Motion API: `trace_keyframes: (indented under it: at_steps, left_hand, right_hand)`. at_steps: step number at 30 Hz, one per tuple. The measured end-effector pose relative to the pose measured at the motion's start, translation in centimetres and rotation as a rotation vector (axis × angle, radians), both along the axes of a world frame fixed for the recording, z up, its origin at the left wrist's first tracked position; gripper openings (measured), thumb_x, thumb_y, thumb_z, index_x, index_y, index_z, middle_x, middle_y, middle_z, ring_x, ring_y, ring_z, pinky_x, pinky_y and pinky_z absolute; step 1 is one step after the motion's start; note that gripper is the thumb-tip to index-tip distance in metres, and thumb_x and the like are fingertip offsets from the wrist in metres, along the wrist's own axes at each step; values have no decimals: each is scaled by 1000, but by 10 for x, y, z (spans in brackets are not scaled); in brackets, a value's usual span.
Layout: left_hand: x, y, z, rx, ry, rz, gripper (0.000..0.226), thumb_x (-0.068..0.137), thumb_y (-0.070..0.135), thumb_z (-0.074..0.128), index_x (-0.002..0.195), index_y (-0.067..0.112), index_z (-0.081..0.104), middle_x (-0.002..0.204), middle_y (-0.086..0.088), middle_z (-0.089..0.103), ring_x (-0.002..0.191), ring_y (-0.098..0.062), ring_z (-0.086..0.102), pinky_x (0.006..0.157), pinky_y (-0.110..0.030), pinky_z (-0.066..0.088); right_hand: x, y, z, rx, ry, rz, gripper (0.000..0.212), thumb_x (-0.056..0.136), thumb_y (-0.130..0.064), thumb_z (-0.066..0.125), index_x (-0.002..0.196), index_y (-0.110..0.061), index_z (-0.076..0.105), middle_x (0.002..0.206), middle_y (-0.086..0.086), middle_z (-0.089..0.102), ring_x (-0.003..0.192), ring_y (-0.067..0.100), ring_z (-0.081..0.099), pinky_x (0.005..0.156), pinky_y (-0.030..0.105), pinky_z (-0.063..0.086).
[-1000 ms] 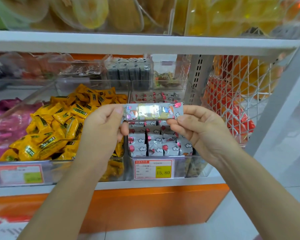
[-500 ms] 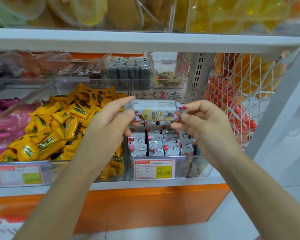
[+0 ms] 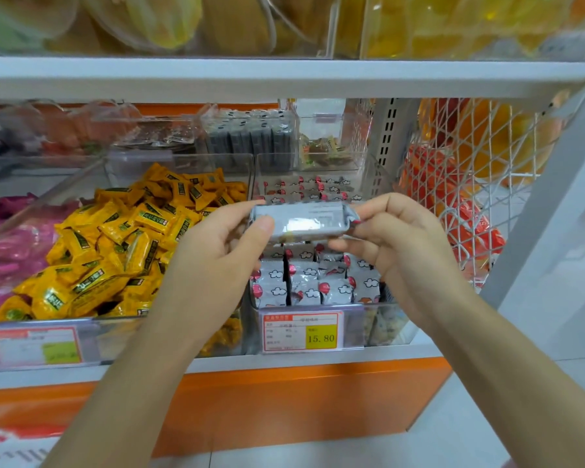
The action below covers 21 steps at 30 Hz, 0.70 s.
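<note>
**Hands.** The left hand [image 3: 217,261] grips the left end of a silver-grey snack packet [image 3: 301,221]: the thumb lies across the near face and the curled fingers sit behind the far face. The right hand [image 3: 402,248] pinches the crimped right end of the same packet between thumb and forefinger; its remaining fingers are curled below. Both hands have hold of the packet and carry nothing else.

**Packet position.** The packet lies level and lengthwise between the two hands, its broad, glossy face turned up toward the camera. It is held in the air, clear of the stock beneath it.

**Surroundings.**
- Directly below and beyond the hands: a clear bin [image 3: 379,319] filled with upright grey packets [image 3: 331,288] printed with clouds and red balloons.
- Below the right hand, on the bin front: a price label [image 3: 303,332] reading 15.80.
- Left of the left hand: a heap of yellow packets [image 3: 122,241]; further left, pink packets [image 3: 11,251].
- Right of the right hand: a white wire mesh panel [image 3: 470,184] with orange bags behind it.
- Above both hands: a white shelf [image 3: 284,76].
</note>
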State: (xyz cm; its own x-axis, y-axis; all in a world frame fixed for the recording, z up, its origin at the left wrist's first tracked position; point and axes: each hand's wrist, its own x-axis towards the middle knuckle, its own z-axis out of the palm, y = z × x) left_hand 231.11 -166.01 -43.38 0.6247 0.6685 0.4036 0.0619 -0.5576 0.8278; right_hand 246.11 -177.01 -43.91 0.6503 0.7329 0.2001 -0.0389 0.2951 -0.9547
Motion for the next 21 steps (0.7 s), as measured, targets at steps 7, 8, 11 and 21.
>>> trace_keyframes:
  at_steps: [7, 8, 11, 21]
  left_hand:
    - [1, -2, 0, -37, -32, -17, 39, 91, 15, 53, 128, 24, 50, 88, 9, 61, 56, 8, 57, 50, -6, 42]
    - [1, -1, 1, -39, -35, -21, 37, 90, 13, 53, 126, 23, 52, 88, 9, 61, 56, 7, 58, 50, -7, 42]
    - [1, -1, 3, -63, -26, -42, 32, 89, 8, 56, 118, 22, 55, 87, 2, 62, 53, 5, 58, 48, -7, 42]
    - [0, -7, 0, 44, 76, 9, 9, 78, 35, 60, 85, 31, 59, 73, 3, 61, 67, -15, 61, 61, -26, 52]
  right_hand:
    - [-4, 0, -3, -93, -171, -56, 13, 83, -10, 66, 92, -18, 63, 90, 1, 72, 88, 18, 69, 74, 28, 56]
    - [-4, 0, -3, -97, -206, -56, 14, 83, -11, 66, 93, -21, 65, 92, -1, 72, 88, 13, 68, 71, 23, 54]
    - [-7, -1, -1, -93, -289, -98, 11, 82, -12, 67, 86, -22, 70, 82, -7, 72, 74, 0, 64, 60, 10, 45]
    - [-11, 0, 0, -88, -425, -282, 14, 84, -15, 65, 71, -12, 67, 67, -2, 62, 66, 7, 55, 63, 22, 47]
